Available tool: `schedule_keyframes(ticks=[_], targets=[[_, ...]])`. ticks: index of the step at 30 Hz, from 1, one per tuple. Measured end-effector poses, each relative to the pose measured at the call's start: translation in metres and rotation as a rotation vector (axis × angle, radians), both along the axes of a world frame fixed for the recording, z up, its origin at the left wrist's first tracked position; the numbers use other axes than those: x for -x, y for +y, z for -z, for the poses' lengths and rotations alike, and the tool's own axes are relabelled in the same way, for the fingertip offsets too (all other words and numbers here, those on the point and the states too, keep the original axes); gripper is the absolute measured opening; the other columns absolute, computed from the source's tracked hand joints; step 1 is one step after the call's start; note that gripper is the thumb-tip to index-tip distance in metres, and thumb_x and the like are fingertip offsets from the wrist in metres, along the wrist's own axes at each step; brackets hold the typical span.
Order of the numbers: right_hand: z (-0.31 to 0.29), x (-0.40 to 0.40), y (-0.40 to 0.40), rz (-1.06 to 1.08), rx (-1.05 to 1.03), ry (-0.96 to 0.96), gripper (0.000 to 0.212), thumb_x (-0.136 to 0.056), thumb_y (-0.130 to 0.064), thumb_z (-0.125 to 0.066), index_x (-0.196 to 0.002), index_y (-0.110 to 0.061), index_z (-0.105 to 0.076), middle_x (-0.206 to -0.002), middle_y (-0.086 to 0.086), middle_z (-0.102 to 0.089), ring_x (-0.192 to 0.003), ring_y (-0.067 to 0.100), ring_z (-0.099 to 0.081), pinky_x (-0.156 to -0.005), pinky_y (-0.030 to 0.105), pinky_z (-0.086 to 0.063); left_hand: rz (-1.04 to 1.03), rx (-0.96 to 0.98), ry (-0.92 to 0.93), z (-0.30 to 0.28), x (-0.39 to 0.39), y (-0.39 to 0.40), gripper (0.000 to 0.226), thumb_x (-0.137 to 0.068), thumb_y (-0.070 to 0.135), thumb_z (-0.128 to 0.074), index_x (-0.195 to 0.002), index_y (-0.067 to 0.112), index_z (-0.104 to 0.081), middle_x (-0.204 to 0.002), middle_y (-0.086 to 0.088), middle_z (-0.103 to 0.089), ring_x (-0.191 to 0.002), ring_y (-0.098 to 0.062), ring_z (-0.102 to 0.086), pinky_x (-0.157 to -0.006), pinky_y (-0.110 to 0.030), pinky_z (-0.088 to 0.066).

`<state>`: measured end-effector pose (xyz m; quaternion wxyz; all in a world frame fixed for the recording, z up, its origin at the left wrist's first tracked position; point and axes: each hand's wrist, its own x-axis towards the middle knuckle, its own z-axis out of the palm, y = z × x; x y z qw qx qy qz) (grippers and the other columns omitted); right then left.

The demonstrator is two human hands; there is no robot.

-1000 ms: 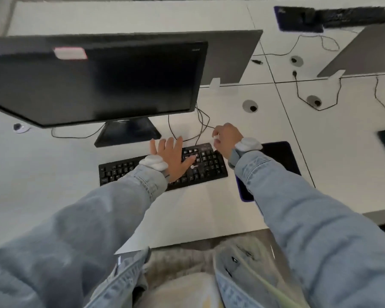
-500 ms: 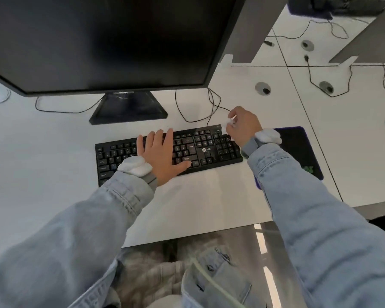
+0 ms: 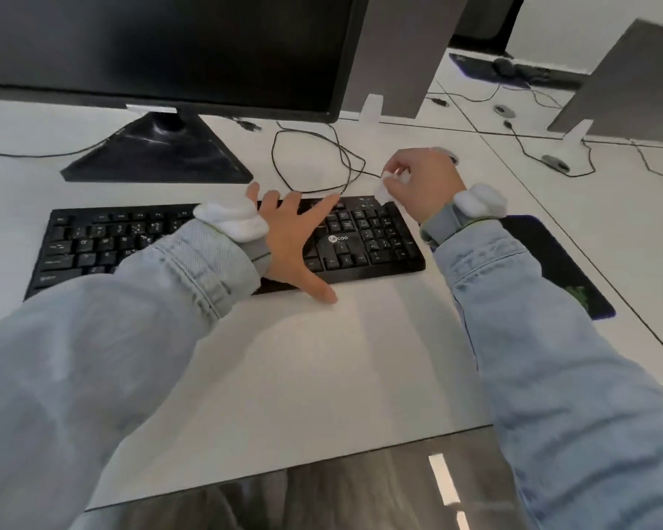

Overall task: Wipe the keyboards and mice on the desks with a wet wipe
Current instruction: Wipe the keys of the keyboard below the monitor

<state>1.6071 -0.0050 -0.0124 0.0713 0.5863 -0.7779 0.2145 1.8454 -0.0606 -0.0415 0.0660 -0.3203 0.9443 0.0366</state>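
A black keyboard (image 3: 368, 239) lies on the white desk (image 3: 341, 357) in front of the monitor. My left hand (image 3: 295, 239) rests flat on the middle of the keys, fingers spread and thumb on the desk at the front edge. My right hand (image 3: 422, 185) hovers at the keyboard's back right corner and pinches a small crumpled white wet wipe (image 3: 384, 187). No mouse shows on the black mouse pad (image 3: 563, 269) to the right; part of the pad is hidden by my right sleeve.
A black monitor (image 3: 169, 51) on its stand (image 3: 157, 154) fills the upper left. Loose black cables (image 3: 314, 162) loop behind the keyboard. Grey dividers (image 3: 391, 51) separate neighbouring desks; another keyboard with a mouse (image 3: 504, 66) sits far back right. The desk's front edge runs below.
The view has come closer and lower over the desk. My right hand with the wipe has stayed near the keyboard's back right corner; my left hand stays flat on the keys.
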Motion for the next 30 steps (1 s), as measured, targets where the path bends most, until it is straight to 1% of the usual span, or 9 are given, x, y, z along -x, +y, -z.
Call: schedule_keyframes(ticks=[2, 4, 7, 12, 17, 20, 24, 28, 30], targets=[[0.006, -0.006, 0.003, -0.017, 0.044, -0.005, 0.014, -0.089, -0.024, -0.057, -0.093, -0.020, -0.070, -0.092, -0.002, -0.069, -0.088, 0.017, -0.060, -0.075, 0.025, -0.040, -0.007, 0.028, 0.001, 0.002, -0.001, -0.004, 0.144, -0.041, 0.104, -0.052, -0.152, 0.046, 0.020, -0.160, -0.009, -0.022, -0.146, -0.039, -0.022, -0.120, -0.063, 0.001], [0.014, -0.018, 0.013, -0.023, 0.084, -0.062, 0.013, -0.089, -0.023, -0.057, -0.092, -0.021, -0.069, -0.088, -0.002, -0.068, -0.084, 0.017, -0.059, -0.070, 0.025, -0.039, -0.049, 0.014, 0.038, 0.004, -0.005, -0.001, 0.144, -0.042, 0.104, -0.052, -0.153, 0.045, 0.017, -0.159, -0.010, -0.026, -0.145, -0.038, -0.024, -0.120, -0.063, 0.000], [0.014, -0.029, 0.025, -0.011, 0.119, -0.126, 0.010, -0.090, -0.021, -0.056, -0.092, -0.021, -0.066, -0.088, -0.001, -0.065, -0.082, 0.016, -0.056, -0.068, 0.024, -0.036, -0.074, 0.051, 0.086, 0.000, -0.013, 0.000, 0.139, -0.043, 0.106, -0.045, -0.154, 0.045, 0.014, -0.154, -0.007, -0.034, -0.142, -0.036, -0.030, -0.119, -0.063, -0.003], [0.000, -0.027, 0.015, 0.013, 0.108, -0.143, 0.007, -0.091, -0.022, -0.055, -0.093, -0.021, -0.062, -0.091, 0.001, -0.064, -0.085, 0.020, -0.058, -0.070, 0.028, -0.043, -0.047, 0.079, 0.107, 0.004, -0.018, 0.001, 0.134, -0.045, 0.107, -0.041, -0.151, 0.048, 0.016, -0.145, -0.001, -0.041, -0.136, -0.030, -0.036, -0.120, -0.062, -0.002], [-0.013, -0.018, -0.010, -0.030, 0.032, -0.138, 0.013, -0.091, -0.022, -0.054, -0.090, -0.023, -0.067, -0.088, -0.003, -0.064, -0.085, 0.017, -0.058, -0.070, 0.025, -0.042, -0.045, 0.090, 0.062, -0.008, -0.034, 0.002, 0.138, -0.046, 0.101, -0.043, -0.154, 0.043, 0.019, -0.145, 0.006, -0.036, -0.137, -0.022, -0.032, -0.120, -0.058, 0.010], [-0.003, -0.023, -0.017, -0.095, 0.036, -0.200, 0.018, -0.089, -0.017, -0.053, -0.091, -0.024, -0.070, -0.090, -0.003, -0.066, -0.081, 0.013, -0.056, -0.069, 0.024, -0.039, -0.032, 0.043, 0.039, -0.012, -0.045, -0.001, 0.135, -0.056, 0.097, -0.054, -0.152, 0.043, 0.024, -0.151, 0.009, -0.029, -0.144, -0.020, -0.025, -0.119, -0.057, 0.015], [0.002, -0.031, -0.015, -0.197, -0.029, -0.142, 0.026, -0.088, -0.008, -0.049, -0.096, -0.020, -0.071, -0.094, -0.004, -0.064, -0.084, 0.013, -0.055, -0.071, 0.022, -0.036, -0.028, -0.007, -0.016, -0.016, -0.052, -0.009, 0.135, -0.060, 0.094, -0.055, -0.152, 0.039, 0.026, -0.158, 0.009, -0.019, -0.149, -0.018, -0.016, -0.119, -0.057, 0.019], [0.007, -0.029, -0.009, -0.197, -0.117, -0.090, 0.026, -0.089, -0.013, -0.050, -0.103, -0.016, -0.072, -0.098, -0.005, -0.062, -0.094, 0.013, -0.055, -0.075, 0.019, -0.034, -0.018, 0.007, -0.013, -0.009, -0.050, -0.009, 0.137, -0.059, 0.097, -0.050, -0.153, 0.035, 0.028, -0.160, 0.008, -0.016, -0.151, -0.017, -0.012, -0.119, -0.055, 0.020], [0.007, -0.028, -0.004, -0.187, -0.130, -0.101, 0.022, -0.090, -0.020, -0.055, -0.103, -0.017, -0.073, -0.100, -0.006, -0.061, -0.091, 0.010, -0.052, -0.077, 0.019, -0.034, -0.030, 0.001, 0.005, -0.009, -0.050, -0.008, 0.138, -0.056, 0.101, -0.043, -0.153, 0.033, 0.027, -0.162, 0.006, -0.015, -0.152, -0.018, -0.010, -0.119, -0.056, 0.019]])
